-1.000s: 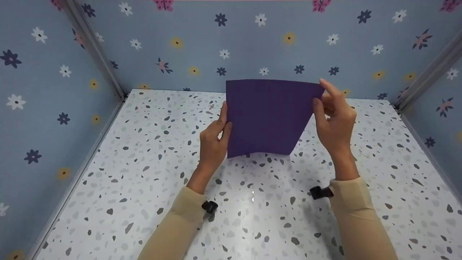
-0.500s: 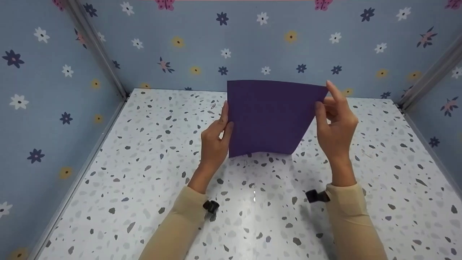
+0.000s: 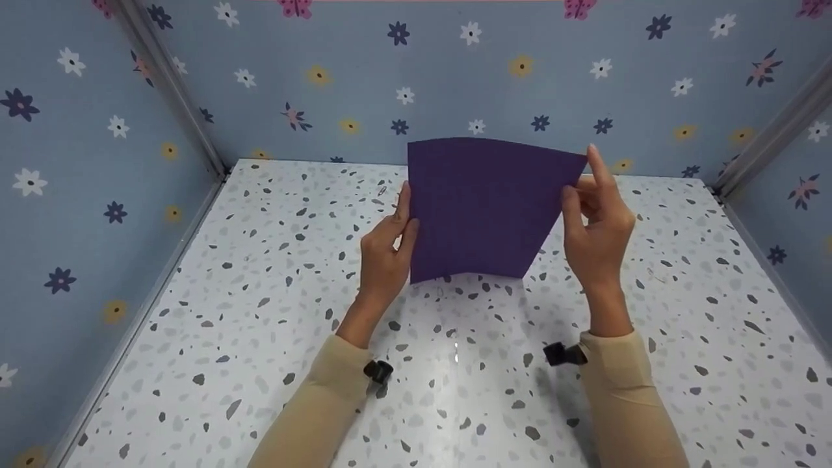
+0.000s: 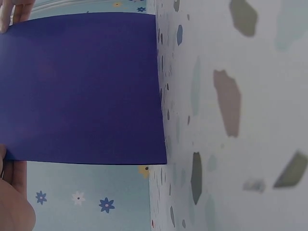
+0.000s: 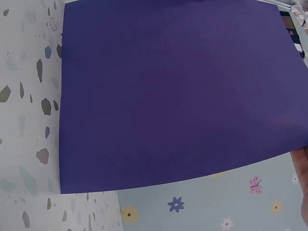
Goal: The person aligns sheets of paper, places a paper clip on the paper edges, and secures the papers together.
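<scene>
A sheet of purple paper point(image 3: 487, 208) stands upright in front of me, slightly bowed, its lower edge close over the speckled tabletop. My left hand point(image 3: 387, 253) pinches its left edge, thumb on the near face and fingers behind. At the right edge, my right hand point(image 3: 598, 234) holds the sheet between thumb and fingers, index fingertip up at the top corner. The left wrist view has the paper point(image 4: 82, 91) spread across it, with part of the left hand point(image 4: 14, 192) at the lower left. In the right wrist view the paper point(image 5: 178, 96) fills most of the frame.
The white speckled table point(image 3: 260, 364) reaches back to a blue flowered wall point(image 3: 442, 71), with similar panels at both sides. A small loop like a paper clip point(image 3: 382, 191) lies behind the left hand. Black devices point(image 3: 379, 372) sit on both sleeve cuffs.
The right hand has shifted slightly lower along the paper's right edge and its forearm has moved left. The top edge now bows up a little more. The left hand holds still.
</scene>
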`<state>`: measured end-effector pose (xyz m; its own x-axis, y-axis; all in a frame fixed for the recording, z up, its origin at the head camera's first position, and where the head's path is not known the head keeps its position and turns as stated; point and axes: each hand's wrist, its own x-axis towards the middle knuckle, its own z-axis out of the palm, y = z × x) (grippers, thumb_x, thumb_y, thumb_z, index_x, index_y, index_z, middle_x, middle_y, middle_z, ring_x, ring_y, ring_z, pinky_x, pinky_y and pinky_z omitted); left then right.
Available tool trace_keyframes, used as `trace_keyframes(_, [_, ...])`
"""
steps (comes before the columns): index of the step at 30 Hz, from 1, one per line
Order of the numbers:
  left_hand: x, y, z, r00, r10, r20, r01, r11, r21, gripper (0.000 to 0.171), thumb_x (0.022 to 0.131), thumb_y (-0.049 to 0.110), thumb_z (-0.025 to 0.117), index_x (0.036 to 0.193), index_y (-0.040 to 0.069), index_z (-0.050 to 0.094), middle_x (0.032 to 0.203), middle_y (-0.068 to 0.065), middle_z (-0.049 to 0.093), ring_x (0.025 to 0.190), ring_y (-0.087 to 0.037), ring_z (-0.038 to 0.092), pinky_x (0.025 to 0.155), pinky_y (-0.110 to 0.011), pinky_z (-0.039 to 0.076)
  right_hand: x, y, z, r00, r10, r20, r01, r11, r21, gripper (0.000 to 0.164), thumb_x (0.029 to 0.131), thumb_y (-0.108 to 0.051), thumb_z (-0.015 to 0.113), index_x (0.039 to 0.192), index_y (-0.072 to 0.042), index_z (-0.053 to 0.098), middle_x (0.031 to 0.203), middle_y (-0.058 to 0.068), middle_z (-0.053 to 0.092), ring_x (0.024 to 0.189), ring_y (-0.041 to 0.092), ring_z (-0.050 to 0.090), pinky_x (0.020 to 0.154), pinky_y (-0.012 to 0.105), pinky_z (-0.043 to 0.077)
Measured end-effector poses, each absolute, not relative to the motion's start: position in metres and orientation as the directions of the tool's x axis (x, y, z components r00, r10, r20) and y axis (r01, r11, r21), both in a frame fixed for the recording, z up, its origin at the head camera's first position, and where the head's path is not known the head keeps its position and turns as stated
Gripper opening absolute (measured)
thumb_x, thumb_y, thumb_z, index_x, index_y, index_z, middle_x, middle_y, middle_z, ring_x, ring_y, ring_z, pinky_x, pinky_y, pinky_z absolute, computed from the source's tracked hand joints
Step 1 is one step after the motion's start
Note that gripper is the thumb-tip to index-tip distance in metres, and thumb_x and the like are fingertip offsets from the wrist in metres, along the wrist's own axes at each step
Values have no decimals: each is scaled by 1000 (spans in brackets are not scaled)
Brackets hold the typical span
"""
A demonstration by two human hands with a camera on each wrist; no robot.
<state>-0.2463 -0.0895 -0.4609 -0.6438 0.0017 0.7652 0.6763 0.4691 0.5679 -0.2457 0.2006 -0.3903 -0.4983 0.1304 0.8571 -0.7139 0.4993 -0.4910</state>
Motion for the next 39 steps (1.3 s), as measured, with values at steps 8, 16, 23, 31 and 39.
trace_keyframes(8, [-246, -90, -462, -641, 2, 768, 678, 470, 565, 52, 109, 10, 62, 156, -4, 47, 84, -10, 68, 68, -18, 51, 69, -30, 43, -243, 199, -393, -507, 134, 851, -716, 485, -503, 52, 101, 8, 63, 151, 6, 53, 95, 15, 74, 76, 4, 63, 74, 16, 52])
trace_keyframes(16, [-246, -91, -464, -655, -2, 756, 668, 465, 580, 52, 110, 11, 60, 157, -2, 45, 82, -8, 65, 65, -18, 43, 66, -29, 37, -241, 194, -394, -530, 127, 838, -703, 487, -518, 54, 102, 5, 63, 155, 5, 49, 98, 13, 74, 80, 11, 66, 78, 18, 54])
trace_keyframes(23, [-247, -90, -463, -655, 1, 756, 668, 467, 579, 52, 110, 11, 60, 158, -1, 45, 83, -9, 66, 66, -16, 44, 66, -29, 38, -241, 196, -397, -560, 108, 821, -679, 508, -530, 58, 104, 3, 61, 159, 3, 43, 105, 12, 75, 85, 22, 73, 83, 19, 57])
trace_keyframes(31, [-246, -90, -462, -663, 4, 748, 660, 475, 582, 52, 110, 11, 60, 158, -3, 45, 86, -10, 69, 69, -17, 51, 69, -28, 44, -243, 197, -399, -561, 103, 821, -678, 511, -528, 58, 105, 2, 62, 159, 4, 42, 105, 13, 75, 86, 25, 74, 85, 19, 57])
trace_keyframes(39, [-245, -90, -462, -658, 30, 752, 669, 481, 566, 53, 111, 10, 58, 159, -5, 42, 118, -13, 76, 98, -20, 71, 84, -33, 55, -244, 198, -402, -571, 107, 814, -670, 511, -538, 58, 105, 1, 61, 160, 3, 42, 104, 13, 75, 85, 23, 73, 84, 18, 56])
